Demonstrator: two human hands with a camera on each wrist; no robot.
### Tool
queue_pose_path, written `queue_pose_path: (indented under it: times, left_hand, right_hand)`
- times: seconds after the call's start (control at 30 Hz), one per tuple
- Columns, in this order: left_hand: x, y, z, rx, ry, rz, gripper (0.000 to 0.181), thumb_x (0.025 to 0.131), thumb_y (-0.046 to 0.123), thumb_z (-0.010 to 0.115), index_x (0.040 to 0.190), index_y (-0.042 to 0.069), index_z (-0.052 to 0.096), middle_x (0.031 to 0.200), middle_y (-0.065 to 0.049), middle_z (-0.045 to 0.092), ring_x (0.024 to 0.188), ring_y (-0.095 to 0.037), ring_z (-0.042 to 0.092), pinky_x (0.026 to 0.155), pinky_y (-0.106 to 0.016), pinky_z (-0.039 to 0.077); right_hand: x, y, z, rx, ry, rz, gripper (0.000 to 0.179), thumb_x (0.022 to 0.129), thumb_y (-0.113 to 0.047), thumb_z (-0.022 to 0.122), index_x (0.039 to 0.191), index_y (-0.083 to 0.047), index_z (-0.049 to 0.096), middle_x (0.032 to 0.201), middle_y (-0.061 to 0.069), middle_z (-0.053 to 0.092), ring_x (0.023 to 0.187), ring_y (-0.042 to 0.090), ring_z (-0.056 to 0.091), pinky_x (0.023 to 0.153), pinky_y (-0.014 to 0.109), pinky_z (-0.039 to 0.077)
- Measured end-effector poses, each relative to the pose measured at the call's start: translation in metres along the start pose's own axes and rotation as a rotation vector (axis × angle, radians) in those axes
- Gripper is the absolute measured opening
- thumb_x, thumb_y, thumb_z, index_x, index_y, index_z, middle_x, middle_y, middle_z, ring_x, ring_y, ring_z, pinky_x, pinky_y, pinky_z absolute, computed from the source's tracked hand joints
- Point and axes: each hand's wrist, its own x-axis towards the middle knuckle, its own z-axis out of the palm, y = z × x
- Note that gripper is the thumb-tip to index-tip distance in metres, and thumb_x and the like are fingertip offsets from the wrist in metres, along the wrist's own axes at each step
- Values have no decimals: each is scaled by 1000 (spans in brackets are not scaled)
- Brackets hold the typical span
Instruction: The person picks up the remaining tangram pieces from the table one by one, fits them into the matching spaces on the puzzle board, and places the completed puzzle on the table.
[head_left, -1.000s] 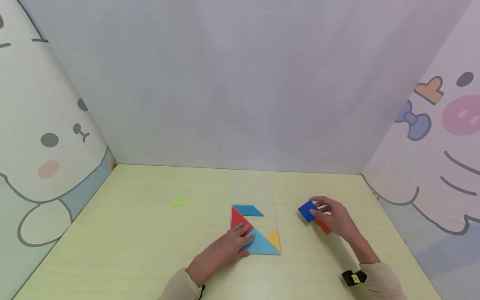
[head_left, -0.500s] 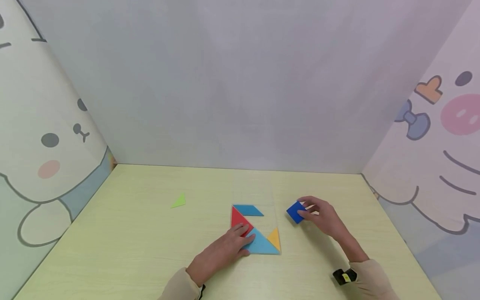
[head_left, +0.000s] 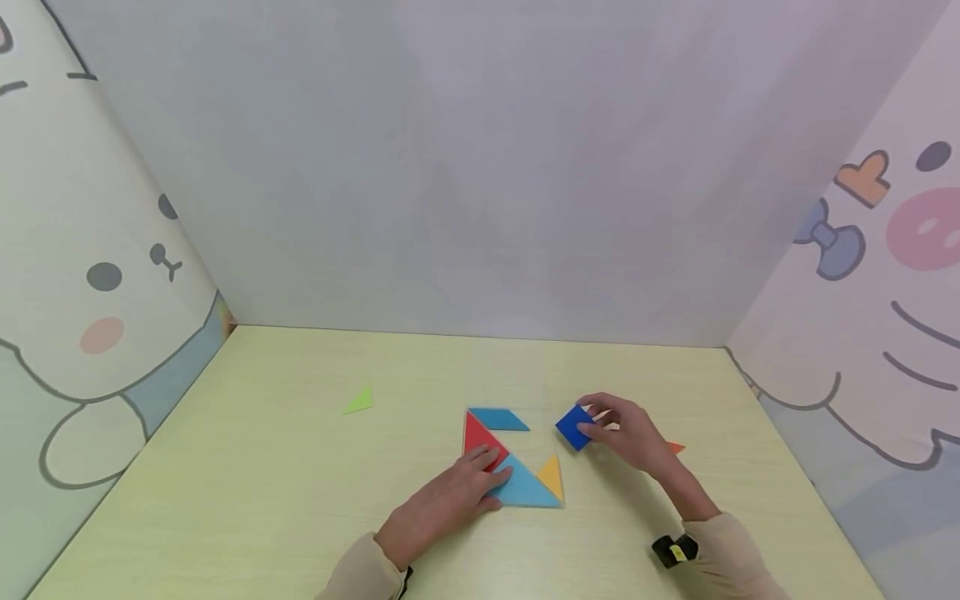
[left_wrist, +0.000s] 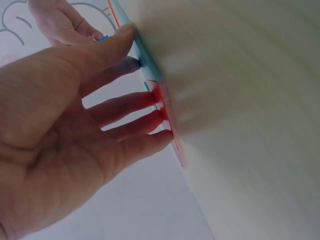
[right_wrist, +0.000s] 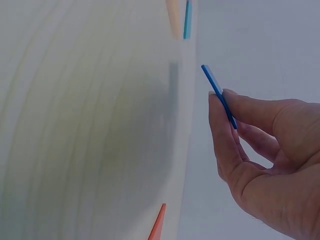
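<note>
My right hand (head_left: 630, 437) pinches a dark blue square tangram piece (head_left: 573, 427) between thumb and fingers. In the right wrist view the blue square (right_wrist: 215, 87) appears edge-on, tilted and raised off the table. My left hand (head_left: 450, 504) rests its fingertips on the red triangle (head_left: 478, 435) and the light blue triangle (head_left: 531, 490), which lie edge to edge. Its fingers (left_wrist: 125, 107) are spread and fairly straight in the left wrist view. A yellow triangle (head_left: 552, 478) adjoins the light blue one at right. Above them lies a blue four-sided piece (head_left: 498, 419) with slanted ends.
An orange-red triangle (head_left: 677, 447) lies partly hidden behind my right wrist. Off to the left is a small green triangle (head_left: 361, 401). A faint transparent rectangle (head_left: 506, 375) shows behind the pieces. A pale wall (head_left: 480, 167) and cartoon-printed side panels bound the table.
My right hand has carried the blue square leftward, closer to the assembled pieces, uncovering part of the orange-red triangle to its right. My left hand stays on the red and light blue triangles.
</note>
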Motion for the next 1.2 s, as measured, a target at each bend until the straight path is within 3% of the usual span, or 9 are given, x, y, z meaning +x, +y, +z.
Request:
queue_pose_path:
  times: [1.2]
  left_hand:
    - [4,-1,1,13,-22,-12,47,97,26,72,142,13,64,148,-10,55,139,-27,48,110,-34,46]
  right_hand:
    - [12,-22,40,65,-157,-89,27,94,-10,76,118,-6,67,103,8,68,89,20,65,75,26,57]
